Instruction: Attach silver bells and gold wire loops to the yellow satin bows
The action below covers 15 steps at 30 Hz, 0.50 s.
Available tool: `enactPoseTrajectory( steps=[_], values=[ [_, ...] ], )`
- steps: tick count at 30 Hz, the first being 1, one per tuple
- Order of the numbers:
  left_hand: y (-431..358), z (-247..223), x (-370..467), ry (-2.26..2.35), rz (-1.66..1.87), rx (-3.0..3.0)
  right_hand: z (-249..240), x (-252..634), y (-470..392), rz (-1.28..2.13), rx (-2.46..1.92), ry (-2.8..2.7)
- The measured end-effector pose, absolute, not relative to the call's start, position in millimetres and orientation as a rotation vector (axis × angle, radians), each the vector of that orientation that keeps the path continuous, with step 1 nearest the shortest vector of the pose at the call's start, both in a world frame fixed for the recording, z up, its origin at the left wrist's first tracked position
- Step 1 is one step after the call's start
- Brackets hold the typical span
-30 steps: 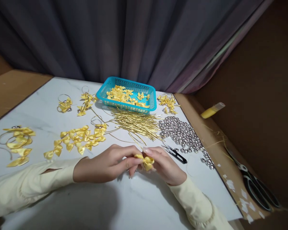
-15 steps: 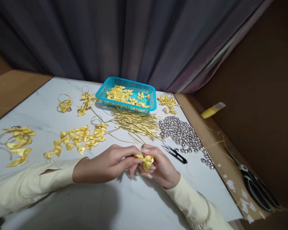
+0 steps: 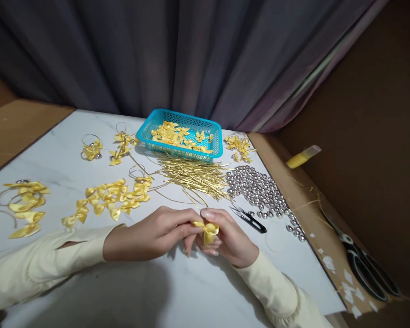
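Observation:
Near the middle of the table, my left hand (image 3: 160, 230) pinches the left end of a yellow ribbon bow (image 3: 210, 231) between thumb and fingers. My right hand (image 3: 230, 234) grips the same bow from the right, its thumb above and its fingers curled behind. A thin gold cord rises just above the right thumb, beside a pile of gold cords (image 3: 194, 175). Several yellow bows (image 3: 114, 198) lie in front of the left forearm. Small black thread snips (image 3: 249, 219) rest right of the right hand, below a heap of silver bells (image 3: 256, 187).
A blue basket (image 3: 181, 150) of yellow bows stands at the back by the curtain (image 3: 157, 54). Finished-looking bow loops (image 3: 27, 200) lie at the left, others (image 3: 239, 146) right of the basket. Large scissors (image 3: 365, 264) and a yellow tube (image 3: 302, 157) are at the right.
The right hand has shifted very slightly, and the bow's lower loop looks a little turned between the fingers. Both hands still hold it.

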<state>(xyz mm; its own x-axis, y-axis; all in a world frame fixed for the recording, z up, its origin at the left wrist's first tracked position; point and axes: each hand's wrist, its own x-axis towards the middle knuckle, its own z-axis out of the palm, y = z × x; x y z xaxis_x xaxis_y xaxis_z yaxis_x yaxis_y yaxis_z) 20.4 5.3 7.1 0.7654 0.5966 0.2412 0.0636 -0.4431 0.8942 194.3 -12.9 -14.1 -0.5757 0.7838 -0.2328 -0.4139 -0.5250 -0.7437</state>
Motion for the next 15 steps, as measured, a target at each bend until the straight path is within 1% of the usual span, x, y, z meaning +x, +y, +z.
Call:
enactPoseTrajectory(
  steps=[4,15],
  values=[
    [6.3,6.0,21.7,0.512,0.659,1.951,-12.9,195.6,-13.2,2.157,-0.736,-0.828],
    [7.4,4.0,19.6,0.490,0.701,1.958,-11.9,195.0,-13.1,2.112,-0.750,-0.821]
  ],
)
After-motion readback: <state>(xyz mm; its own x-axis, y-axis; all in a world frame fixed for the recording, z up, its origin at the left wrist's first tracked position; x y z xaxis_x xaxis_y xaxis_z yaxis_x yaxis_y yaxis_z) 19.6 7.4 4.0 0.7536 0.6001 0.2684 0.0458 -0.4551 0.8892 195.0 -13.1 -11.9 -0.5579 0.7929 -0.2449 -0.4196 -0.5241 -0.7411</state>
